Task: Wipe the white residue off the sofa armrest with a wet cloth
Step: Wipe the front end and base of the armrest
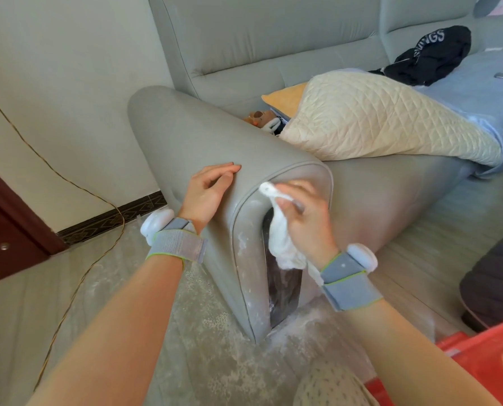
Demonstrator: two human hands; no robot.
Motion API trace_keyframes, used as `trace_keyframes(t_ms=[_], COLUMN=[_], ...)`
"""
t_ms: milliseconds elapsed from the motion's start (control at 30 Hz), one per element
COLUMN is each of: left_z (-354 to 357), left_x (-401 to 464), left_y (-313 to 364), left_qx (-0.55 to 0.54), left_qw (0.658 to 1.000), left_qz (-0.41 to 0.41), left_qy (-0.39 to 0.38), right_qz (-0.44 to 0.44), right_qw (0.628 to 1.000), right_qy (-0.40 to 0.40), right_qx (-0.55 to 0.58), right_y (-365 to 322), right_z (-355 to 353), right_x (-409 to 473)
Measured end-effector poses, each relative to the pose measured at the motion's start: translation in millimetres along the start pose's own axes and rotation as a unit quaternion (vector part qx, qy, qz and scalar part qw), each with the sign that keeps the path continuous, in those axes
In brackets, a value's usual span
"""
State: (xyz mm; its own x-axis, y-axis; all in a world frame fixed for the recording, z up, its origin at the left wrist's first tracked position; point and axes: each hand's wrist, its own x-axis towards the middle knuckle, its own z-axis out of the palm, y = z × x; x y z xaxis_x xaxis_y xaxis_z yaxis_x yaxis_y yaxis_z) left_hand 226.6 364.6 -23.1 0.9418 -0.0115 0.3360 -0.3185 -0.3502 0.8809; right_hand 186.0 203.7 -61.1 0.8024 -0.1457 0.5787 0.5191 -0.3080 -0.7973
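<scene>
The grey sofa armrest (185, 136) runs from the backrest toward me and ends in a rounded front face. White residue (243, 244) speckles that front face along its left seam and lower edge. My right hand (305, 218) grips a crumpled white cloth (282, 241) and presses its upper end against the top of the front face; the hand is blurred. My left hand (207, 193) rests on the armrest's top near the front seam, fingers loosely bent, holding nothing. Both wrists wear grey bands.
A quilted cream cushion (376, 118) and a small plush toy (263, 118) lie on the seat beside the armrest. A yellow cable (68, 183) trails over the dusty floor at left. A red crate (484, 356) sits at lower right, a dark stool (496, 276) beyond it.
</scene>
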Motion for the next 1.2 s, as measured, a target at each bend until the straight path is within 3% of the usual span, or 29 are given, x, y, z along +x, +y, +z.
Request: trace_keyframes(t_ms=[100, 233, 367, 600, 833, 1033, 1200], left_z=[1.5, -1.2, -2.8, -1.9, -1.9, -1.0, -0.8], left_x=[-0.6, -0.1, -0.7, 1.5, 1.9, 2.4, 1.6], left_y=[-1.1, -1.8, -3.9, -7.4, -11.9, -14.2, -21.7], left_qx=[-0.001, -0.007, -0.023, -0.05, -0.032, -0.018, 0.004], left_qw=[1.0, 1.0, 1.0, 0.999, 0.999, 1.0, 0.999], left_qz=[0.007, -0.001, -0.002, -0.003, 0.021, 0.022, 0.045], left_qy=[0.004, -0.006, -0.018, -0.012, -0.006, -0.007, -0.016], right_qz=[0.071, 0.102, 0.032, -0.122, -0.228, -0.138, -0.072], right_qw=[0.993, 0.983, 0.979, 0.977, 0.946, 0.98, 0.994], right_qy=[0.091, 0.139, 0.186, 0.136, -0.062, -0.086, 0.027], right_qx=[-0.008, -0.063, -0.081, -0.107, -0.223, -0.117, -0.076], right_y=[-4.8, -4.6, 2.4, 11.0, 36.6, 46.4, 29.4], right_z=[-16.0, -1.3, 33.3, 55.8, 62.9, 55.9, 42.2], right_x=[11.3, 14.4, -1.9, -31.0, -73.8, -86.9, -68.4])
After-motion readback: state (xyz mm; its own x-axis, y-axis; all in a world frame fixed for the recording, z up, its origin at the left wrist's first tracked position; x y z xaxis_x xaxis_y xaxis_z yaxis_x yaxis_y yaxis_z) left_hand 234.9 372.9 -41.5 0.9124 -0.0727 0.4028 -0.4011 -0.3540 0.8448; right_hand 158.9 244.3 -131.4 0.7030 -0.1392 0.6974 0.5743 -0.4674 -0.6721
